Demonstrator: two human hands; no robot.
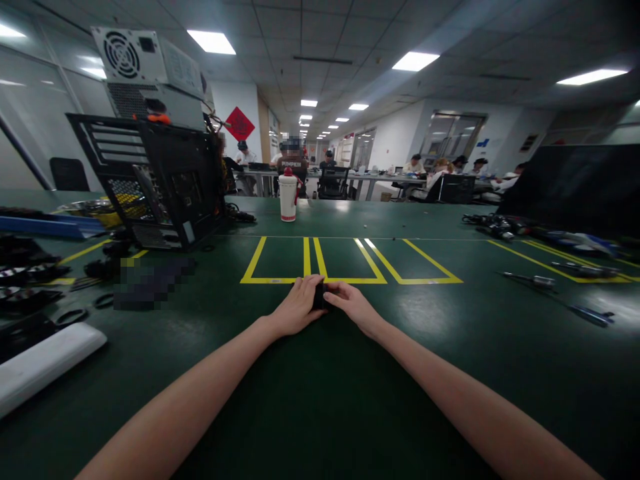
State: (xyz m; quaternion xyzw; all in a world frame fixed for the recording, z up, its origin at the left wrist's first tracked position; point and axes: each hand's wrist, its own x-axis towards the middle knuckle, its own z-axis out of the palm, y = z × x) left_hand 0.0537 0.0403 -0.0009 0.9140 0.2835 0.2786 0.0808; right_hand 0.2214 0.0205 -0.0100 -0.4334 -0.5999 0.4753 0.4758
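A small dark black object sits between my hands at the middle of the green table, just at the near ends of the yellow tape lines. My left hand is closed around its left side, thumb in front and fingers over the top. From the right, the bent fingers of my right hand pinch at its edge. Most of the object is hidden by my fingers, so its kind cannot be made out.
Yellow tape boxes mark the green table. At left stand a black computer case with power supplies on it, and a white bar. A white cup is ahead; screwdrivers lie right. People sit far behind.
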